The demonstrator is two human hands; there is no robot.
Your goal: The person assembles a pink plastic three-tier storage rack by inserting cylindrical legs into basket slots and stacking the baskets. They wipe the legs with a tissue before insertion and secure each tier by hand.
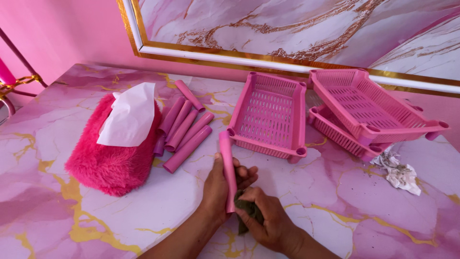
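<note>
L hand grip closed round pink tube, just below pink tray; R hand grip clenched on dark cloth touching tube.

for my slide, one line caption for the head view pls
Left hand holds a pink tube while right hand presses a dark cloth to it.

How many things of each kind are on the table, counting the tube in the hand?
Pink plastic tubes: 7
Pink plastic slotted trays: 3
Fluffy pink tissue cover: 1
Dark green cloth: 1
Crumpled dirty white tissue: 1
Total: 13
</note>
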